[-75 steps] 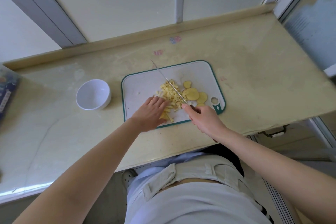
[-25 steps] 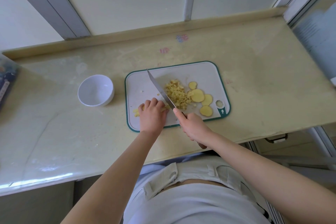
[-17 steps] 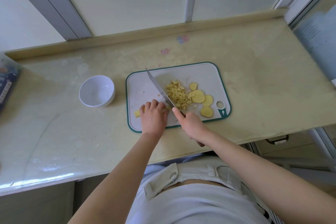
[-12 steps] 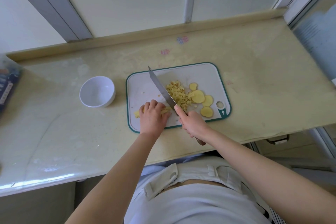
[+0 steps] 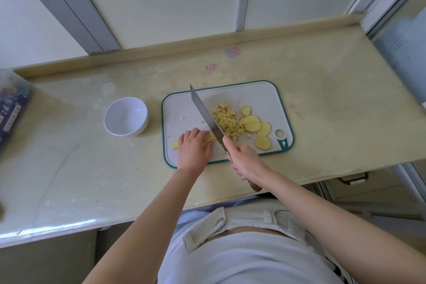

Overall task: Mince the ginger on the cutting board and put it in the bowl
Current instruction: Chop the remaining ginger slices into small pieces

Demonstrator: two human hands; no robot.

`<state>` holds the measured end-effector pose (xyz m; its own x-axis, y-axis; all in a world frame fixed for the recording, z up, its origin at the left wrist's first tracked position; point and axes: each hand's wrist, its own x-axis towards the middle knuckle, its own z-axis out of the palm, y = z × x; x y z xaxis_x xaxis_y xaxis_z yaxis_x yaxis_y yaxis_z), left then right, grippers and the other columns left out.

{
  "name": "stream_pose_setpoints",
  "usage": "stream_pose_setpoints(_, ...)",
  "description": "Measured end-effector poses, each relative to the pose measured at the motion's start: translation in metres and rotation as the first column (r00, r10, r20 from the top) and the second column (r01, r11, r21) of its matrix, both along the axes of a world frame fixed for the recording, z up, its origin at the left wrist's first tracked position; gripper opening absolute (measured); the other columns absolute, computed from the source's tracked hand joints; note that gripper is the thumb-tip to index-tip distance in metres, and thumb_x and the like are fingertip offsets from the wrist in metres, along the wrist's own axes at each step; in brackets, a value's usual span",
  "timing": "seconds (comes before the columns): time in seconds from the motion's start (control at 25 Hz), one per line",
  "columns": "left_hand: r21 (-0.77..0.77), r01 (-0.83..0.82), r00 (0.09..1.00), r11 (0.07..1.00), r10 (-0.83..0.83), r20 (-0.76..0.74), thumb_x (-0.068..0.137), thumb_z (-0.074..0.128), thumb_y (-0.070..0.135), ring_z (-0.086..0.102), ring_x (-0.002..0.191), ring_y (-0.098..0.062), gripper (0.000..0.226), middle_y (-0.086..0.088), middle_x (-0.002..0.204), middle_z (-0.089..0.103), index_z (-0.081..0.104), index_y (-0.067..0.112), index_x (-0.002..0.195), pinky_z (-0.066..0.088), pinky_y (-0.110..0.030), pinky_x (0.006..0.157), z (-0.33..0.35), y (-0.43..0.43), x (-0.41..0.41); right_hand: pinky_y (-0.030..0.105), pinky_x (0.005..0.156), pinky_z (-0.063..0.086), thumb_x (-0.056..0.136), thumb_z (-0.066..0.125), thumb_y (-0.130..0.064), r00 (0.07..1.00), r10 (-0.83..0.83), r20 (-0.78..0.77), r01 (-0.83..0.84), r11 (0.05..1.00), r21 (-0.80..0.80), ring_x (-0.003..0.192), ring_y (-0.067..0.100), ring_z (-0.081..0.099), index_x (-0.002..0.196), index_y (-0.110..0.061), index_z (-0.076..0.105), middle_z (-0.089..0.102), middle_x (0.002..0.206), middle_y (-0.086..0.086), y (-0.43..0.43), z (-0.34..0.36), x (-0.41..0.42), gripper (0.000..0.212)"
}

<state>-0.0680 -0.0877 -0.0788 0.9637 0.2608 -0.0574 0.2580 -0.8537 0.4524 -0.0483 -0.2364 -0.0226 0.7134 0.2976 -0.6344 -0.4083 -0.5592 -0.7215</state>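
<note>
Raised knife [image 5: 207, 120] slightly for next chop, right hand [image 5: 244, 161] wrapped round handle, left hand [image 5: 193, 147] with curled fingers [image 5: 196, 132] pinning ginger strips [image 5: 209, 139] on cutting board [image 5: 260, 94]. Leaves whole slices [image 5: 252, 123] at centre right uncut and nothing in bowl [image 5: 125, 120], so mid-mince.

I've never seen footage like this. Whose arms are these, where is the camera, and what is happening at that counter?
There is no machine here. These are a person's two bare arms, filmed by one wide-angle camera worn on the head and looking down. On the counter lies a white cutting board with a green rim. Left of it stands an empty white bowl. The right hand grips a knife, its blade slanting across the board. The left hand holds down ginger strips with curled fingers. Right of the blade lie diced ginger and a few round ginger slices.
</note>
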Motion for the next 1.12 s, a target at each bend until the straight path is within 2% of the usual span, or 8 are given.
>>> stream_pose_setpoints(0.24, 0.008, -0.023, 0.997, 1.000, 0.023, 0.074, 0.088, 0.061, 0.021, 0.051, 0.093, -0.027, 0.018, -0.005, 0.095, 0.060, 0.070, 0.012, 0.100, 0.035, -0.037, 0.095, -0.005, -0.004, -0.002, 0.018, 0.037, 0.026, 0.098, 0.032, -0.060, 0.998, 0.053, 0.014, -0.052, 0.995, -0.080, 0.038, 0.013, 0.031, 0.061, -0.016, 0.033, 0.033, 0.049, -0.003, 0.003, 0.001, 0.000, 0.057)
stream_pose_setpoints(0.44, 0.024, -0.028, 0.994, 0.999, 0.025, 0.104, 0.085, 0.065, 0.019, 0.053, 0.088, -0.029, 0.015, -0.005, 0.090, 0.061, 0.072, 0.012, 0.096, 0.039, -0.039, 0.089, -0.009, -0.005, -0.003, 0.027, 0.049, 0.035, 0.099, 0.030, -0.058, 0.992, 0.121, 0.024, -0.115, 0.978, -0.172, 0.049, 0.018, 0.037, 0.061, -0.014, 0.036, 0.040, 0.059, 0.004, 0.007, -0.003, -0.002, 0.059)
stream_pose_setpoints(0.56, 0.024, -0.028, 0.993, 0.999, 0.026, 0.113, 0.083, 0.066, 0.018, 0.053, 0.088, -0.028, 0.014, -0.005, 0.091, 0.061, 0.072, 0.012, 0.095, 0.040, -0.039, 0.088, -0.010, -0.005, -0.003, 0.025, 0.053, 0.037, 0.101, 0.031, -0.052, 0.988, 0.144, 0.058, -0.133, 0.977, -0.168, 0.055, 0.016, 0.041, 0.063, -0.021, 0.036, 0.041, 0.063, 0.002, 0.007, -0.001, -0.006, 0.049)
stream_pose_setpoints(0.64, 0.027, -0.024, 0.993, 0.999, 0.020, 0.115, 0.084, 0.066, 0.018, 0.053, 0.088, -0.028, 0.014, -0.004, 0.092, 0.061, 0.071, 0.012, 0.095, 0.039, -0.037, 0.089, -0.010, -0.004, -0.003, 0.031, 0.056, 0.041, 0.104, 0.031, -0.046, 0.980, 0.180, 0.082, -0.159, 0.962, -0.221, 0.058, 0.021, 0.043, 0.061, -0.026, 0.031, 0.040, 0.061, 0.004, 0.010, -0.002, -0.007, 0.047)
stream_pose_setpoints(0.72, 0.017, -0.019, 0.995, 1.000, 0.017, 0.099, 0.085, 0.065, 0.020, 0.053, 0.091, -0.028, 0.015, -0.004, 0.093, 0.061, 0.071, 0.013, 0.097, 0.037, -0.036, 0.091, -0.010, -0.003, -0.003, 0.031, 0.053, 0.036, 0.104, 0.030, -0.046, 0.984, 0.153, 0.094, -0.126, 0.962, -0.243, 0.058, 0.022, 0.042, 0.059, -0.021, 0.030, 0.040, 0.060, 0.006, 0.012, -0.002, -0.007, 0.051)
stream_pose_setpoints(0.84, -0.024, -0.002, 0.998, 1.000, 0.003, 0.060, 0.088, 0.061, 0.023, 0.050, 0.099, -0.025, 0.022, -0.003, 0.101, 0.060, 0.067, 0.014, 0.107, 0.033, -0.033, 0.096, -0.004, -0.001, -0.003, 0.035, 0.058, 0.039, 0.106, 0.030, -0.039, 0.986, 0.154, 0.061, -0.136, 0.963, -0.233, 0.065, 0.025, 0.043, 0.064, -0.033, 0.024, 0.037, 0.063, 0.004, 0.011, -0.003, -0.006, 0.043)
stream_pose_setpoints(0.96, -0.099, 0.005, 1.000, 0.995, -0.002, 0.029, 0.088, 0.060, 0.025, 0.047, 0.108, -0.023, 0.032, -0.003, 0.110, 0.059, 0.060, 0.014, 0.118, 0.031, -0.030, 0.099, 0.003, 0.003, -0.005, 0.027, 0.048, 0.032, 0.100, 0.031, -0.057, 0.995, 0.093, 0.028, -0.087, 0.982, -0.170, 0.050, 0.020, 0.036, 0.061, -0.020, 0.033, 0.035, 0.057, 0.002, 0.006, -0.004, 0.000, 0.053)
stream_pose_setpoints(1.12, -0.145, -0.014, 1.000, 0.989, 0.015, 0.012, 0.087, 0.062, 0.017, 0.049, 0.105, -0.024, 0.019, -0.005, 0.105, 0.060, 0.062, 0.009, 0.104, 0.035, -0.027, 0.093, 0.003, 0.007, -0.006, 0.021, 0.039, 0.026, 0.095, 0.030, -0.065, 0.998, 0.054, 0.016, -0.052, 0.995, -0.088, 0.041, 0.014, 0.028, 0.064, -0.018, 0.033, 0.030, 0.053, -0.002, 0.002, -0.005, 0.000, 0.056)
